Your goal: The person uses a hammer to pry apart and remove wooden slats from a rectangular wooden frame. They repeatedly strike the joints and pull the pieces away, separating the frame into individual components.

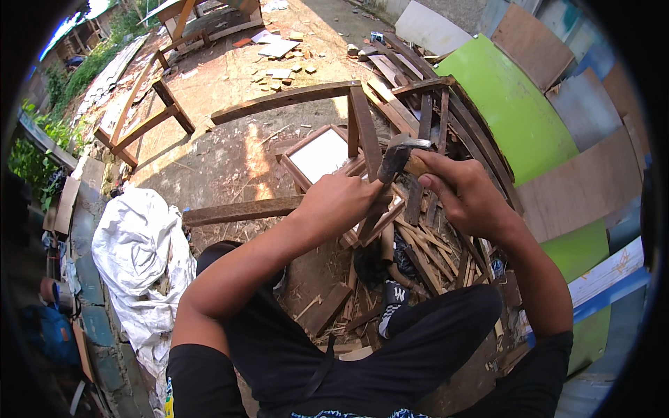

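My right hand [468,195] is closed around the short wooden handle of a hammer [410,144], its metal head pointing left, just above my left hand. My left hand [340,202] is closed at the corner of a dark wooden frame [286,96], whose upright and lower bar meet under the fingers. The hammer head and the left fingertips come very close together; whether they touch I cannot tell. The fingers hide the joint itself. Beneath the frame lies a white panel [326,157] with a brown wooden border.
A white sack [143,254] lies at the left. Wood scraps [426,244] and long planks [481,143] pile up at the right, beside green board [505,104]. Another wooden frame [143,129] stands far left. Broken tiles [279,49] are scattered farther ahead.
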`<state>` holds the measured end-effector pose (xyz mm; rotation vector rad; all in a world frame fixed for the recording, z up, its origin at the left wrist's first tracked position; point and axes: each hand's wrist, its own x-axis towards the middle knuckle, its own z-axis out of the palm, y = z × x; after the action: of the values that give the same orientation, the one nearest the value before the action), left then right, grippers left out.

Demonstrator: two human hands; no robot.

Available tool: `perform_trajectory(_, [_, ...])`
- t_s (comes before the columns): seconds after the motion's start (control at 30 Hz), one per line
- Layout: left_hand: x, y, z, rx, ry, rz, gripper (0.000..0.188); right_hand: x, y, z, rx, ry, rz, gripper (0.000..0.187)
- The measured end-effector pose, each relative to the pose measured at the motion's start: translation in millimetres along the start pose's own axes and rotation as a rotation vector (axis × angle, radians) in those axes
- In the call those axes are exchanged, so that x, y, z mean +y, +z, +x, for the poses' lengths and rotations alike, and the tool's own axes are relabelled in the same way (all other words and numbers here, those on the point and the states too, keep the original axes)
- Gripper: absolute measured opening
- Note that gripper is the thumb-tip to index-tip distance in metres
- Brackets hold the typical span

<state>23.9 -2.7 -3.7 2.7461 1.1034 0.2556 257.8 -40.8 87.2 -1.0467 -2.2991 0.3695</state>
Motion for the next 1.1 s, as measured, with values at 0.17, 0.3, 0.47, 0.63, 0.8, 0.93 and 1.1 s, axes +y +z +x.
perform_trajectory(0.17, [5,-10,1,-0.054,-0.037,0.013,0.061,-10,-13,1,0.093,0.235,0.066,0.035])
perform_trajectory(0.3, [8,-13,2,-0.056,-0.040,-0.010,0.060,-7,-7,-5,0.175,0.229,0.115,0.035])
perform_trajectory(0.47, [-4,4,-1,0.012,-0.001,0.017,0.059,-6,-8,-2,-0.036,0.157,0.031,0.037])
perform_trajectory(0.63, [6,-8,2,-0.025,-0.027,0.007,0.058,-13,-14,-4,0.178,0.359,0.170,0.035])
perform_trajectory(0.8, [-5,5,1,0.032,0.014,0.009,0.059,-4,-6,-2,-0.016,0.121,0.023,0.034])
perform_trajectory(0.93, [0,-2,-2,0.043,0.001,0.006,0.059,-14,-11,3,0.197,0.317,0.171,0.032])
perform_trajectory(1.1, [-1,1,-1,0.040,0.019,-0.017,0.060,14,7,-8,0.111,-0.008,-0.017,0.035])
